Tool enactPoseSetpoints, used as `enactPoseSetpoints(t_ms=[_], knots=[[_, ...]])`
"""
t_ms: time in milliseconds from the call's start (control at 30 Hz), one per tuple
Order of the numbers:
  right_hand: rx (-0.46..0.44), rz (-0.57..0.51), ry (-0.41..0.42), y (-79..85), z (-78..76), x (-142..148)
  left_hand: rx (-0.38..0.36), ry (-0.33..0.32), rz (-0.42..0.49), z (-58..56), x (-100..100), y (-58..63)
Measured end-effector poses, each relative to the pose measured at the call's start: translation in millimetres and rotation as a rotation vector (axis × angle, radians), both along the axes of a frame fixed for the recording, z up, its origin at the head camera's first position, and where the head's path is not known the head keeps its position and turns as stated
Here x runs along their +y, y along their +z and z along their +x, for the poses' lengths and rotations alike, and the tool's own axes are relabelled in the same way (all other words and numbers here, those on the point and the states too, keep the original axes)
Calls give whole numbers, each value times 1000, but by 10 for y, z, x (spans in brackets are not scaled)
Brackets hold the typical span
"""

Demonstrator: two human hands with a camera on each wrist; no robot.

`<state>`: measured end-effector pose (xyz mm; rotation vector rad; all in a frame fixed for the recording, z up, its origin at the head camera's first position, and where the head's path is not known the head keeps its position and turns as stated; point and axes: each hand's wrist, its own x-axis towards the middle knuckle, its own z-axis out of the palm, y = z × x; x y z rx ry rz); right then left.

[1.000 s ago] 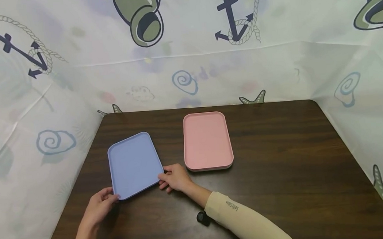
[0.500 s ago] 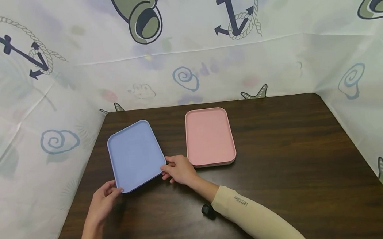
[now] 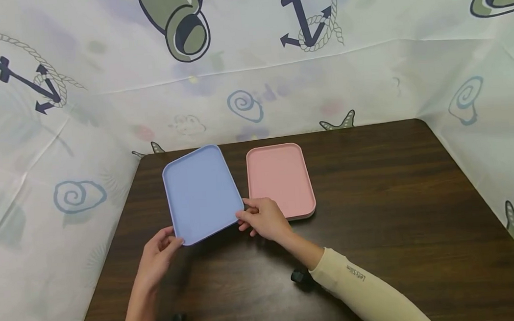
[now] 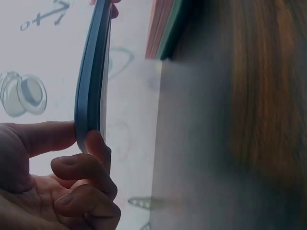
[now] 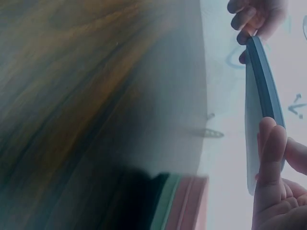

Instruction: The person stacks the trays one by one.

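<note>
A blue rectangular tray (image 3: pixel 203 195) with rounded corners hangs above the table, slightly turned, its shallow inside facing up. My left hand (image 3: pixel 158 255) pinches its near left corner between thumb and fingers. At the near right corner, my right hand (image 3: pixel 265 219) grips the rim the same way. Just right of it lies a pink tray (image 3: pixel 280 178), partly behind my right hand in the head view. Both wrist views show this is a stack: pink layers (image 4: pixel 158 24) on top of a green tray (image 4: pixel 170 36). The blue tray appears edge-on there, well above the wood.
The dark wooden table (image 3: pixel 397 211) extends to the right and in front of the stack. A white patterned cloth (image 3: pixel 279 90) hangs behind and beside it. Black camera mounts (image 3: pixel 300 276) show at the wrists, and a beige sleeve (image 3: pixel 366 286) covers the right forearm.
Both hands have carried the blue tray up and to the right, closer to the pink stack. The stack stays in place on the table; the head view has shifted slightly.
</note>
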<state>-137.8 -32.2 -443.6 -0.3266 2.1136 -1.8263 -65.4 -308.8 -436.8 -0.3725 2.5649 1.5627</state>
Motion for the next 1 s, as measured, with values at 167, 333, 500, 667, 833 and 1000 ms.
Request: enactPoseSetpoints(t_ms=[167,333,500,667,833,1000], knots=[[7,-24,-31,20,-4,246,9,-27,22,-103,184,-9],[29,-36,-67,-1,-21,493,57,-49,48,-213,423,-37],[19,-30,-110,-20,-31,701,124,-70,47,-300,669,-55],[-5,-28,-154,-54,-34,877,141,-74,35,-379,853,-118],[-24,-24,-183,-92,-19,1048,161,-90,-5,-449,996,-167],[-17,-11,-211,-147,4,1225,232,-137,-61,-518,1140,-185]])
